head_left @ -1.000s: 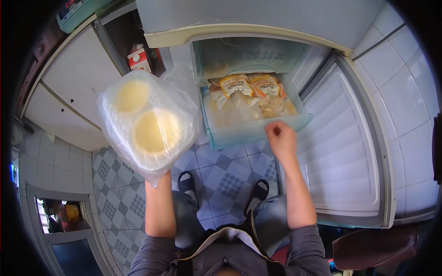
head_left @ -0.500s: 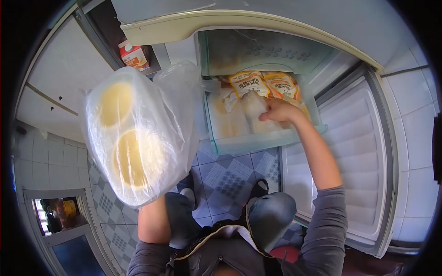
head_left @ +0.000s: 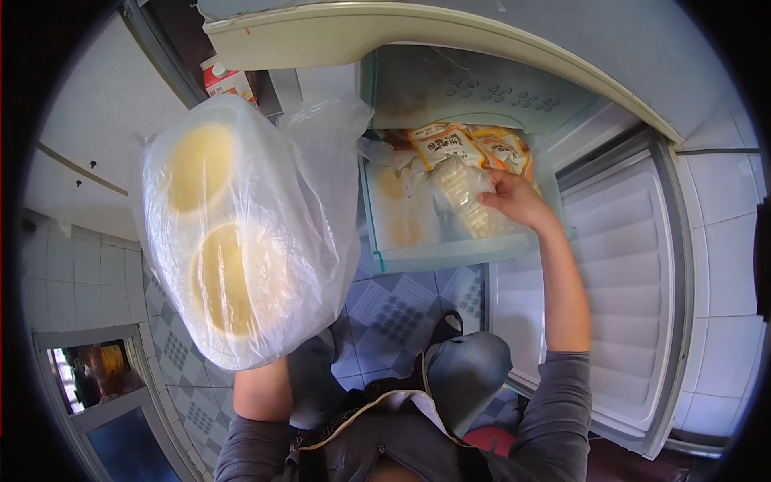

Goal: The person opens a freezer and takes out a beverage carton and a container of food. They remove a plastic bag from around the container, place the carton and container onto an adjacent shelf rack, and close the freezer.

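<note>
A large clear plastic bag (head_left: 241, 233) with round yellowish items inside is held up at the left. Beneath it my left hand is hidden; only the wrist and forearm show. Inside the pulled-out freezer drawer (head_left: 474, 255), my right hand (head_left: 510, 197) is closed on the edge of a clear bag of pale, ridged food (head_left: 466, 197). Orange and white printed packets (head_left: 450, 145) lie behind that bag, and more pale round items (head_left: 397, 205) in plastic lie at the drawer's left.
The open freezer door (head_left: 610, 281) stands at the right. A red and white carton (head_left: 227, 80) is in a gap beside the fridge. White cabinets (head_left: 80, 145) line the left, above a tiled floor (head_left: 393, 309).
My right hand has moved from the drawer's front edge into the drawer and taken hold of the bag of pale food. The held plastic bag has come closer and shifted left.
</note>
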Motion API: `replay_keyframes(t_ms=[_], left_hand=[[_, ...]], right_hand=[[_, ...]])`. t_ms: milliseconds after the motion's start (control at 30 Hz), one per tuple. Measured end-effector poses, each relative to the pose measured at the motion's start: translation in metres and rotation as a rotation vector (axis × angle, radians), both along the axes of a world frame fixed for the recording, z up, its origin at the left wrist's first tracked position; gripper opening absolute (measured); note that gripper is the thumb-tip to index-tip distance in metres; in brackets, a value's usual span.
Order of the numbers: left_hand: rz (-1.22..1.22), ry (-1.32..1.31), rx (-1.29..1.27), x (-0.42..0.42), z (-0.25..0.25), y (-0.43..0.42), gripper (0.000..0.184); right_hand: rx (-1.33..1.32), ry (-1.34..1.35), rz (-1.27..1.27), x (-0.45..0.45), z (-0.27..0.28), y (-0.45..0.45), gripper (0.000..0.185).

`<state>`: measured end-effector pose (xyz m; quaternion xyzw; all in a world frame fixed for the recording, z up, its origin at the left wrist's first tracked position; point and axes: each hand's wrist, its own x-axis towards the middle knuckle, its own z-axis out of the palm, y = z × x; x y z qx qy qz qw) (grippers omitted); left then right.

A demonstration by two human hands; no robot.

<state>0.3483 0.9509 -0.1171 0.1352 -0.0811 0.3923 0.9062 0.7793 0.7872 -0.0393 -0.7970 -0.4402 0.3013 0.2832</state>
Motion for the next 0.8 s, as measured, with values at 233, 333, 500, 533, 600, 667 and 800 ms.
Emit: replay_keyframes(t_ms=[233, 333, 500, 533, 600, 667, 800], left_hand=[[0.032, 0.058, 0.024, 0.007, 0.005, -0.010, 0.055], [0.044, 0.086, 0.038, 0.004, 0.006, -0.011, 0.055], [0.038, 0.133, 0.047, 0.009, 0.008, -0.008, 0.055], [0.035, 0.135, 0.050, 0.011, 0.009, -0.007, 0.055], [0.037, 0.140, 0.059, 0.012, 0.010, -0.004, 0.055], [0.051, 0.148, 0.062, 0.012, 0.010, -0.004, 0.055], [0.062, 0.174, 0.083, 0.026, 0.017, -0.008, 0.055]], right_hand=[[-0.259, -0.423, 0.056, -0.048, 0.018, 0.029, 0.038], [-0.325, -0.495, 0.026, -0.082, 0.010, 0.059, 0.047], [-0.426, -0.497, 0.075, -0.088, -0.003, 0.068, 0.055], [-0.428, -0.500, 0.067, -0.081, 0.001, 0.064, 0.055], [-0.480, -0.062, 0.149, -0.072, 0.040, 0.051, 0.048], [-0.505, 0.154, 0.197, -0.067, 0.048, 0.049, 0.044], [-0.397, 0.056, 0.215, -0.060, 0.027, 0.052, 0.043]])
